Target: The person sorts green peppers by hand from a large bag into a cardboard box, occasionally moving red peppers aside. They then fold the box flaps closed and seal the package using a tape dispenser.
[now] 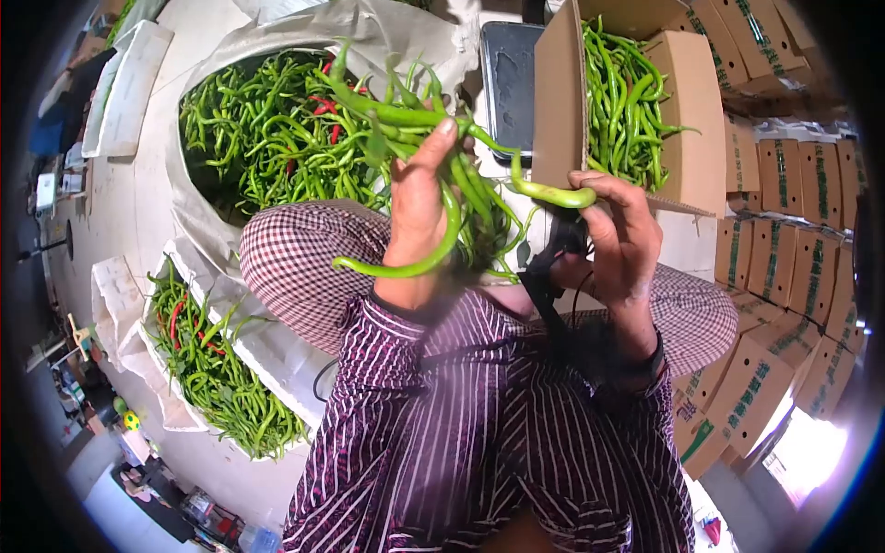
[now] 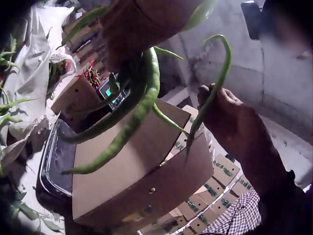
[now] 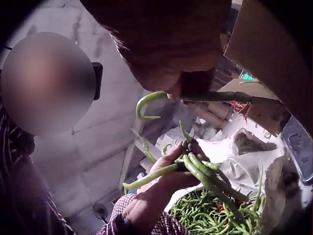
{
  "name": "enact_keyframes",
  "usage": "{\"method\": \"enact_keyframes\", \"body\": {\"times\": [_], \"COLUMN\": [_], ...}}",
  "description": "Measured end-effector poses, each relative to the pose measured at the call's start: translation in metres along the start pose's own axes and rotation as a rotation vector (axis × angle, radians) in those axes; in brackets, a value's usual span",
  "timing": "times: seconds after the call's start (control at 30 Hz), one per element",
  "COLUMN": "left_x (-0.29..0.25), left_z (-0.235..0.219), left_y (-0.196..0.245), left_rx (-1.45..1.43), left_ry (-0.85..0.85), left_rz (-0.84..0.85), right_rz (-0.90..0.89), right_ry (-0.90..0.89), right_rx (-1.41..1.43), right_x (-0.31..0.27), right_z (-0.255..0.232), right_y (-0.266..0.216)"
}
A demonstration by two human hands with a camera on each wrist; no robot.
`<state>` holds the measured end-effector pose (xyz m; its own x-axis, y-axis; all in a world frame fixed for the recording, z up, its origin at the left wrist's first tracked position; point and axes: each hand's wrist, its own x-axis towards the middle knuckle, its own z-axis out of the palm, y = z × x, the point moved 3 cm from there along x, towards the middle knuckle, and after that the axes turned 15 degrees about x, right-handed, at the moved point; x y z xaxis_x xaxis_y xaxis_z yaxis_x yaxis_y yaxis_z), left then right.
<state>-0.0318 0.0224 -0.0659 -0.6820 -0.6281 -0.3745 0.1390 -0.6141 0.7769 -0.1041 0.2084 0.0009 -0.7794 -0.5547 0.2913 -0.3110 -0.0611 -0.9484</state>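
We see the right hand (image 1: 625,241) pinching one curved green pepper (image 1: 558,194), pointing sideways toward the left hand (image 1: 419,207) clasping a long green-pepper bunch (image 1: 406,116); an open brown cardboard box (image 1: 560,101) stands nearer the right.

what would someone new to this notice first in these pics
Probably the bunch of green peppers gripped in the left hand, with a single pepper pinched by the right hand. In the head view, a pepper-filled sack sits upper left and stacked cardboard boxes line the right.
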Motion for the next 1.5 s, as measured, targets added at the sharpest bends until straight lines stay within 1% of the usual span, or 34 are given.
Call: {"method": "enact_keyframes", "body": {"times": [0.07,0.1,0.13,0.2,0.23,0.27,0.33,0.37,0.4,0.47,0.5,0.53,0.57,0.6,0.63,0.67,0.7,0.73,0.8,0.83,0.87,0.93,0.97,1.0,1.07,1.1,1.13,1.2,1.27,1.33,1.4,1.43,1.47,1.5], "left_x": [0.002,-0.002,-0.002,-0.005,-0.007,-0.009,-0.010,-0.010,-0.010,-0.013,-0.013,-0.014,-0.017,-0.021,-0.023,-0.023,-0.024,-0.024,-0.021,-0.017,-0.018,-0.012,-0.012,-0.014,-0.014,-0.014,-0.016,-0.016,-0.015,-0.015,-0.013,-0.010,-0.009,-0.008], "left_z": [-0.004,-0.001,0.000,-0.001,0.000,0.002,0.003,0.002,0.001,0.008,0.007,0.008,0.009,0.015,0.012,0.009,0.019,0.017,0.012,0.012,0.012,0.008,0.009,0.012,0.013,0.012,0.012,0.011,0.010,0.009,0.007,0.006,0.006,0.007], "left_y": [-0.004,0.002,0.008,0.016,0.019,0.022,0.021,0.019,0.016,0.013,0.009,0.007,0.005,0.009,0.004,0.000,0.007,0.006,0.005,0.004,0.004,-0.001,-0.003,-0.001,-0.004,-0.007,-0.005,-0.009,-0.012,-0.012,-0.014,-0.015,-0.015,-0.014], "left_rx": [-0.073,-0.105,-0.130,-0.196,-0.189,-0.202,-0.210,-0.149,-0.087,-0.040,0.002,0.042,0.062,0.077,0.136,0.195,0.179,0.176,0.322,0.369,0.322,0.238,0.192,0.145,0.096,0.046,0.070,0.042,0.037,0.036,-0.019,0.014,-0.041,-0.081], "left_ry": [-0.030,-0.060,-0.075,-0.092,-0.087,-0.089,-0.092,-0.122,-0.155,-0.138,-0.145,-0.151,-0.158,-0.207,-0.241,-0.274,-0.282,-0.279,-0.295,-0.317,-0.311,-0.314,-0.327,-0.325,-0.358,-0.385,-0.418,-0.436,-0.422,-0.393,-0.368,-0.347,-0.346,-0.357], "left_rz": [-0.023,-0.034,0.029,0.015,0.015,0.026,0.036,0.027,0.019,-0.026,-0.049,-0.072,-0.108,-0.034,-0.051,-0.066,0.009,0.007,0.000,0.011,-0.021,-0.100,-0.110,-0.158,-0.226,-0.245,-0.250,-0.269,-0.262,-0.256,-0.239,-0.205,-0.207,-0.212], "right_rz": [-0.212,-0.179,-0.178,-0.070,-0.005,-0.002,0.154,0.100,0.098,-0.021,-0.015,-0.021,-0.036,-0.049,-0.113,-0.179,-0.176,-0.174,-0.234,0.299,0.462,0.472,0.532,0.529,0.600,0.602,0.599,0.530,0.517,0.485,0.488,0.462,0.430,0.425], "right_ry": [-0.129,-0.186,-0.182,-0.445,-0.525,-0.524,-0.370,-0.374,-0.373,-0.296,-0.246,-0.242,-0.247,-0.254,-0.317,-0.382,-0.410,-0.414,-0.501,-0.498,-0.422,-0.297,-0.296,-0.289,-0.190,-0.163,-0.156,-0.082,-0.047,-0.106,-0.024,-0.019,-0.018,0.045], "right_rx": [-0.267,-0.340,-0.334,-0.508,-0.540,-0.534,-0.281,-0.295,-0.287,-0.310,-0.239,-0.238,-0.201,-0.165,-0.225,-0.283,-0.318,-0.319,-0.086,0.103,-0.006,0.191,0.281,0.266,0.583,0.693,0.688,0.901,0.921,0.767,0.324,0.106,-0.111,-0.109], "right_x": [-0.006,-0.011,-0.013,-0.021,-0.026,-0.031,-0.031,-0.026,-0.018,0.007,0.020,0.032,0.043,0.053,0.062,0.071,0.075,0.081,0.087,0.092,0.100,0.105,0.104,0.104,0.101,0.101,0.100,0.101,0.103,0.106,0.102,0.101,0.100,0.099], "right_z": [-0.001,-0.003,-0.008,-0.015,-0.019,-0.019,-0.022,-0.020,-0.016,-0.002,0.007,0.017,0.028,0.039,0.054,0.065,0.068,0.067,0.060,0.053,0.039,0.019,0.011,0.004,-0.005,-0.012,-0.019,-0.030,-0.045,-0.063,-0.081,-0.094,-0.104,-0.107], "right_y": [-0.001,0.002,0.004,0.017,0.024,0.025,0.025,0.022,0.014,-0.014,-0.025,-0.031,-0.035,-0.035,-0.029,-0.018,-0.005,0.008,0.025,0.025,0.016,0.020,0.021,0.022,0.026,0.028,0.032,0.038,0.035,0.026,0.016,0.015,0.015,0.012]}}
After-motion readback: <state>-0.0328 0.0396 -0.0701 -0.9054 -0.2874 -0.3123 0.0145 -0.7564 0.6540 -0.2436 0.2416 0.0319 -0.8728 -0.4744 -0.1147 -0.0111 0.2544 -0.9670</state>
